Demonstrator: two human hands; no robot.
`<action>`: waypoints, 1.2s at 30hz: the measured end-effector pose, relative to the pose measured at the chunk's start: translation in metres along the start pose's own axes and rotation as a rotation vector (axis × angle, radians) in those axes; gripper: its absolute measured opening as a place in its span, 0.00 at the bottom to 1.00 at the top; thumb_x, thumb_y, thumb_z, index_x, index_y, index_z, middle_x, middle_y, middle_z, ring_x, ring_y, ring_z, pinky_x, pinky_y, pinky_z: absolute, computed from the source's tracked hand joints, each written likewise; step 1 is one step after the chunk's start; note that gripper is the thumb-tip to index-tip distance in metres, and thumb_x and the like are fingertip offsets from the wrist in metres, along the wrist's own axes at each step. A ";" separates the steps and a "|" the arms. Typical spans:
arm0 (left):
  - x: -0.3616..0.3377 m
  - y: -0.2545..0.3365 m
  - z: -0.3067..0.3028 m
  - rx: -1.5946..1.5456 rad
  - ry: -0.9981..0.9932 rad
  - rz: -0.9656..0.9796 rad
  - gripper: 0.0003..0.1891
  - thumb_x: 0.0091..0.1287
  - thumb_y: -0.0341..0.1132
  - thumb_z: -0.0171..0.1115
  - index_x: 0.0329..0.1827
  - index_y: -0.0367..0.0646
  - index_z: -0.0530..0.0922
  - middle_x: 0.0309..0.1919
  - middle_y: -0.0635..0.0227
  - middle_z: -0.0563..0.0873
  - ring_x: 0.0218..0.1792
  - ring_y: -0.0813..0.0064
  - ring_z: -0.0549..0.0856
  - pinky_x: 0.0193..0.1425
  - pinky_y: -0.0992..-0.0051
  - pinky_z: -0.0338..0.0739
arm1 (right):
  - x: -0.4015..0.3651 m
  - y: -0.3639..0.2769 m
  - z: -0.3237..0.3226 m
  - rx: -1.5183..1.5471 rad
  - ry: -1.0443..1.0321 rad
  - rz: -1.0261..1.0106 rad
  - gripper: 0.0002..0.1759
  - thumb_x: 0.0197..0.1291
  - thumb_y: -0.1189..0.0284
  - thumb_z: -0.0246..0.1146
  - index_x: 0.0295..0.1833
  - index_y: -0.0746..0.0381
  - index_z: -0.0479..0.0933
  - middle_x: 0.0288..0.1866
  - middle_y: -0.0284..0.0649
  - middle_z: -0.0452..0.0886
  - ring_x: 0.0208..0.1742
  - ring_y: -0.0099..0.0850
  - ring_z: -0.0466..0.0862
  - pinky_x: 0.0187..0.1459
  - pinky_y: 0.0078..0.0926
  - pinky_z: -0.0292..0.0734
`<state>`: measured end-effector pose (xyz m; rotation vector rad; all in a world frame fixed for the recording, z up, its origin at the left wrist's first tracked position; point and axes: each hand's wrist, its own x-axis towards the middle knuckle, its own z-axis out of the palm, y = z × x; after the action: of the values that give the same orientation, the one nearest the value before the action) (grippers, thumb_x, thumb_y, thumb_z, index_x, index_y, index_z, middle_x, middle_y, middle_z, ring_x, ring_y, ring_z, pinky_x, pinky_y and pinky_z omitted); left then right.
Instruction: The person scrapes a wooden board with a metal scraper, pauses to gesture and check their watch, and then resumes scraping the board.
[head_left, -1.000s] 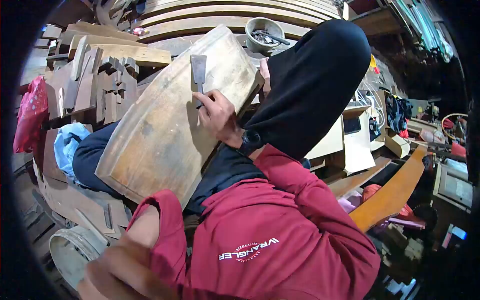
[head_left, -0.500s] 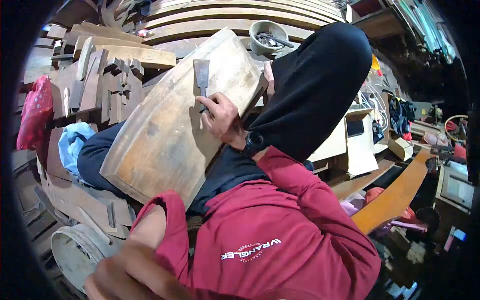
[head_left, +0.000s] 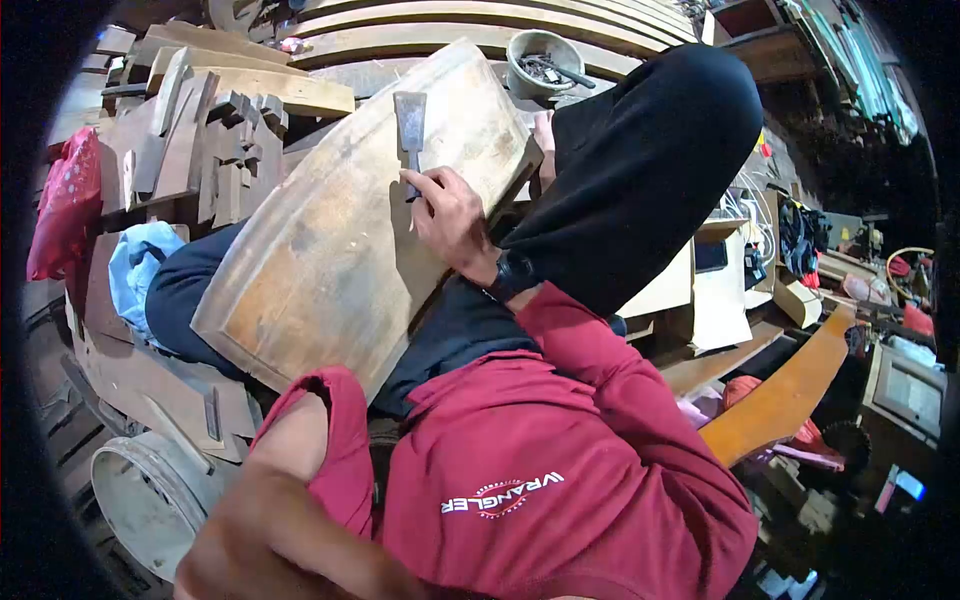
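Note:
A chisel with a flat, flared blade is held between the thumb and fingers of my right hand, its blade directed away from me. Most of its handle is hidden by the fingers. Beneath it, a pale, stained wooden panel with a shaped edge lies across my lap, and a few small chips show on its face. My left hand is raised close to the camera at the lower left, away from the panel. It is blurred, so its fingers cannot be made out.
A bucket of dark bits stands beyond the panel. Wood offcuts are stacked at the left, near a red bag and a blue cloth. Another bucket sits at lower left. An orange board lies at right.
The chisel and my right hand have shifted slightly to the right, the blade a little farther up the panel. My left hand has turned and moved near the camera.

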<state>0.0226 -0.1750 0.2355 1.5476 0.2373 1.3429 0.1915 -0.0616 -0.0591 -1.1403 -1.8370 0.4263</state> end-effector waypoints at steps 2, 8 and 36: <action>0.000 0.002 0.001 -0.012 -0.005 -0.024 0.10 0.77 0.35 0.54 0.46 0.68 0.79 0.23 0.84 0.83 0.15 0.83 0.68 0.31 0.74 0.70 | 0.002 -0.008 -0.007 0.010 0.049 -0.003 0.24 0.55 0.85 0.63 0.58 0.62 0.86 0.40 0.47 0.83 0.36 0.43 0.85 0.39 0.36 0.83; -0.010 0.003 0.013 -0.057 0.174 -0.010 0.11 0.77 0.34 0.55 0.42 0.69 0.82 0.25 0.83 0.84 0.13 0.82 0.69 0.31 0.75 0.71 | -0.004 -0.003 -0.001 0.023 -0.020 0.001 0.22 0.55 0.83 0.64 0.57 0.63 0.86 0.41 0.48 0.83 0.36 0.41 0.85 0.39 0.35 0.82; 0.002 0.006 -0.020 -0.138 0.039 0.086 0.12 0.78 0.35 0.55 0.36 0.64 0.82 0.25 0.82 0.83 0.14 0.82 0.70 0.31 0.74 0.73 | 0.007 -0.014 -0.014 0.103 0.030 0.083 0.24 0.56 0.84 0.60 0.60 0.67 0.82 0.44 0.52 0.84 0.40 0.48 0.86 0.44 0.39 0.83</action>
<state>0.0048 -0.1651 0.2385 1.4310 0.1003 1.4274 0.1943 -0.0650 -0.0388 -1.1486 -1.7261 0.5425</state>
